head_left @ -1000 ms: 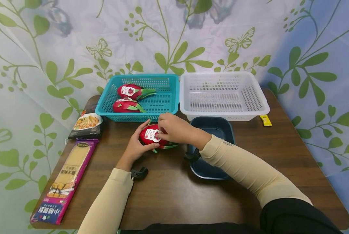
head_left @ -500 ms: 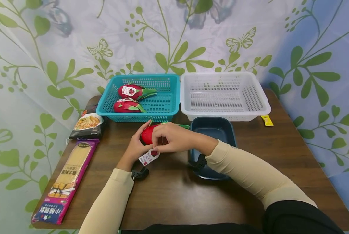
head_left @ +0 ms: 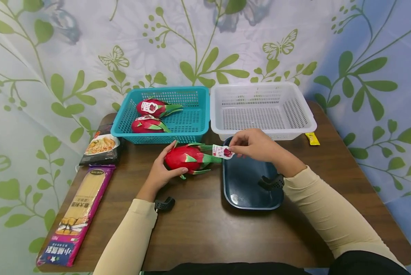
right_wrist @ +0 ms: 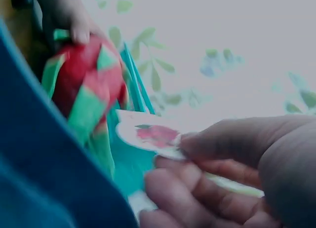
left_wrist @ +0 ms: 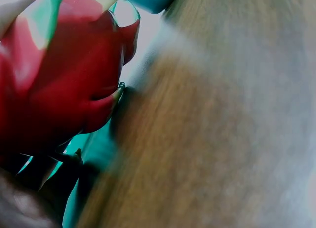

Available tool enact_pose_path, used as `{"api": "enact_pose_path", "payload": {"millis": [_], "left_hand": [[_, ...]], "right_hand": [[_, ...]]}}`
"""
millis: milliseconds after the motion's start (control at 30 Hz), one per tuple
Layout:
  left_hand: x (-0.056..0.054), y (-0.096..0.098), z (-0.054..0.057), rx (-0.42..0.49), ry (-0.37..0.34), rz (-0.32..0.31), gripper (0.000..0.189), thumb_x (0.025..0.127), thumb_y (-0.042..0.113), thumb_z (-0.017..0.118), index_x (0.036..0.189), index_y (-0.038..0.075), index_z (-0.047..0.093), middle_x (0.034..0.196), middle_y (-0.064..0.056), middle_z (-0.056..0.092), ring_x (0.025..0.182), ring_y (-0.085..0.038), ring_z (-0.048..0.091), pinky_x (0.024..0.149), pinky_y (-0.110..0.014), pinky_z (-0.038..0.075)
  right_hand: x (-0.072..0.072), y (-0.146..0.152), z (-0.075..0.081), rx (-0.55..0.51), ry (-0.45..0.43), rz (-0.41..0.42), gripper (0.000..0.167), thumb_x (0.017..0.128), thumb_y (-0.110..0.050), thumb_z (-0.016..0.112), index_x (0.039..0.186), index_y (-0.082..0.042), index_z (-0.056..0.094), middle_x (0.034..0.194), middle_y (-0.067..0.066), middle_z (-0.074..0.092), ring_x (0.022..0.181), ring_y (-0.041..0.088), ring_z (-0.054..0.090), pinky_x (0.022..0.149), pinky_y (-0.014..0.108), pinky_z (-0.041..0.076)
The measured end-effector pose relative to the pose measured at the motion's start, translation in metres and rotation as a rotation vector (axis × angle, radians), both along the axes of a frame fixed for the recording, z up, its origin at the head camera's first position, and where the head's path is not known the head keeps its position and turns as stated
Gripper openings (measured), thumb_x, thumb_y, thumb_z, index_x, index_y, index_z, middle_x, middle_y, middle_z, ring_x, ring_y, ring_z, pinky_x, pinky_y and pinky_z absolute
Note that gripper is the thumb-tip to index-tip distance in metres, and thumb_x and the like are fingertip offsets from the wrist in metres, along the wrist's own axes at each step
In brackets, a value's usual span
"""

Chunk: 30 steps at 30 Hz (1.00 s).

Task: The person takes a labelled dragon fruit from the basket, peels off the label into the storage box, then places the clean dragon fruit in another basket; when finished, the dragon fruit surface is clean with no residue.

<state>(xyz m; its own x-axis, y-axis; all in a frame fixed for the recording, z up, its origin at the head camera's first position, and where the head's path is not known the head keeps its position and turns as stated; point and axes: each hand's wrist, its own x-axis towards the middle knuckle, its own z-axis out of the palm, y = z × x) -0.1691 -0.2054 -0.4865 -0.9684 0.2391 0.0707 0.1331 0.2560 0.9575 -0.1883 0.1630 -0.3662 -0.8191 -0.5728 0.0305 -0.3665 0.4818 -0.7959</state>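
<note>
My left hand (head_left: 158, 172) grips a red dragon fruit (head_left: 186, 158) with green scales, thumb on the near side and fingers on the far side. The fruit lies sideways in front of the teal basket, its green tips pointing right. No label shows on its visible skin. Between thumb and fingertips, my right hand (head_left: 257, 147) pinches a white sticker (head_left: 222, 152) with a dragon fruit picture on it. The sticker is held over the left rim of a dark blue tray (head_left: 253, 187). In the right wrist view the sticker (right_wrist: 148, 134) hangs apart from the dragon fruit (right_wrist: 89, 80).
Behind stand a teal basket (head_left: 188, 118) with two labelled dragon fruits (head_left: 153, 107) and a white basket (head_left: 260, 118). A black food packet (head_left: 102, 147) and a long noodle packet (head_left: 76, 214) lie at the left. A yellow sachet (head_left: 312, 139) is at the right.
My right hand has peeled the sticker off the dragon fruit and carried it right, to above the blue tray's edge. My left hand has kept its grip on the fruit.
</note>
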Motion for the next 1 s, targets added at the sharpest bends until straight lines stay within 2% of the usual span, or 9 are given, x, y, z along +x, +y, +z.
{"api": "enact_pose_path", "payload": {"millis": [100, 200, 300, 433, 600, 667, 767, 900, 1000], "left_hand": [[-0.001, -0.002, -0.002, -0.002, 0.01, -0.002, 0.096, 0.086, 0.027, 0.09, 0.165, 0.036, 0.036, 0.162, 0.003, 0.039, 0.143, -0.032, 0.036, 0.099, -0.057, 0.053], [-0.002, -0.003, -0.002, 0.0, 0.002, -0.009, 0.097, 0.087, 0.023, 0.089, 0.167, 0.03, 0.033, 0.164, 0.0, 0.036, 0.145, -0.033, 0.035, 0.099, -0.057, 0.052], [0.005, 0.001, 0.012, -0.004, -0.015, -0.017, 0.098, 0.088, 0.02, 0.088, 0.167, 0.024, 0.031, 0.165, -0.005, 0.035, 0.145, -0.036, 0.034, 0.1, -0.056, 0.052], [0.013, 0.007, 0.032, -0.013, -0.031, -0.021, 0.096, 0.089, 0.019, 0.087, 0.167, 0.019, 0.031, 0.165, -0.012, 0.034, 0.144, -0.038, 0.034, 0.1, -0.056, 0.052], [0.005, 0.004, 0.016, -0.024, -0.038, -0.012, 0.096, 0.089, 0.018, 0.087, 0.167, 0.023, 0.032, 0.165, -0.009, 0.035, 0.145, -0.037, 0.033, 0.1, -0.057, 0.052], [0.0, 0.001, 0.006, -0.023, -0.036, -0.009, 0.098, 0.088, 0.017, 0.088, 0.168, 0.026, 0.031, 0.166, -0.005, 0.034, 0.145, -0.036, 0.033, 0.1, -0.058, 0.052], [-0.003, -0.001, -0.001, -0.018, -0.027, -0.007, 0.099, 0.088, 0.018, 0.088, 0.167, 0.032, 0.031, 0.166, 0.0, 0.033, 0.146, -0.034, 0.032, 0.1, -0.058, 0.052], [-0.003, -0.001, -0.004, -0.012, -0.016, -0.001, 0.098, 0.088, 0.021, 0.089, 0.165, 0.039, 0.033, 0.165, 0.003, 0.035, 0.145, -0.031, 0.033, 0.099, -0.057, 0.052], [-0.001, -0.001, -0.003, -0.015, -0.004, 0.002, 0.095, 0.088, 0.024, 0.089, 0.164, 0.042, 0.035, 0.163, 0.005, 0.037, 0.144, -0.03, 0.035, 0.099, -0.057, 0.053]], "right_hand": [[0.001, 0.018, -0.004, 0.071, -0.064, -0.07, 0.005, 0.099, -0.013, 0.076, 0.099, -0.008, 0.077, 0.083, 0.007, 0.074, 0.071, 0.028, 0.07, 0.064, 0.044, 0.061], [0.0, 0.03, -0.012, 0.144, -0.106, -0.09, 0.006, 0.1, -0.014, 0.076, 0.098, -0.008, 0.077, 0.079, 0.007, 0.073, 0.068, 0.027, 0.07, 0.062, 0.041, 0.06], [-0.001, 0.036, -0.022, 0.19, -0.123, -0.101, 0.008, 0.1, -0.012, 0.074, 0.098, -0.005, 0.077, 0.081, 0.009, 0.074, 0.069, 0.028, 0.071, 0.061, 0.04, 0.061], [-0.003, 0.036, -0.031, 0.266, -0.08, -0.12, 0.01, 0.1, -0.009, 0.073, 0.101, 0.0, 0.077, 0.081, 0.008, 0.074, 0.063, 0.021, 0.07, 0.058, 0.036, 0.06], [-0.004, 0.036, -0.036, 0.325, -0.045, -0.173, 0.016, 0.1, -0.007, 0.072, 0.109, 0.006, 0.074, 0.086, 0.011, 0.075, 0.062, 0.017, 0.069, 0.06, 0.035, 0.06], [-0.003, 0.036, -0.036, 0.324, -0.047, -0.202, 0.02, 0.1, -0.008, 0.072, 0.113, 0.008, 0.073, 0.09, 0.014, 0.076, 0.065, 0.018, 0.07, 0.062, 0.036, 0.06], [0.0, 0.039, -0.034, 0.296, -0.049, -0.25, 0.026, 0.101, -0.011, 0.072, 0.118, 0.009, 0.071, 0.097, 0.016, 0.076, 0.069, 0.02, 0.072, 0.065, 0.038, 0.062], [0.006, 0.05, -0.03, 0.18, -0.01, -0.359, 0.029, 0.103, -0.02, 0.072, 0.119, 0.004, 0.072, 0.102, 0.019, 0.076, 0.072, 0.022, 0.074, 0.066, 0.035, 0.062], [0.011, 0.061, -0.029, 0.019, 0.078, -0.524, 0.03, 0.104, -0.028, 0.071, 0.115, 0.0, 0.074, 0.1, 0.017, 0.075, 0.074, 0.023, 0.073, 0.063, 0.027, 0.06]]}}
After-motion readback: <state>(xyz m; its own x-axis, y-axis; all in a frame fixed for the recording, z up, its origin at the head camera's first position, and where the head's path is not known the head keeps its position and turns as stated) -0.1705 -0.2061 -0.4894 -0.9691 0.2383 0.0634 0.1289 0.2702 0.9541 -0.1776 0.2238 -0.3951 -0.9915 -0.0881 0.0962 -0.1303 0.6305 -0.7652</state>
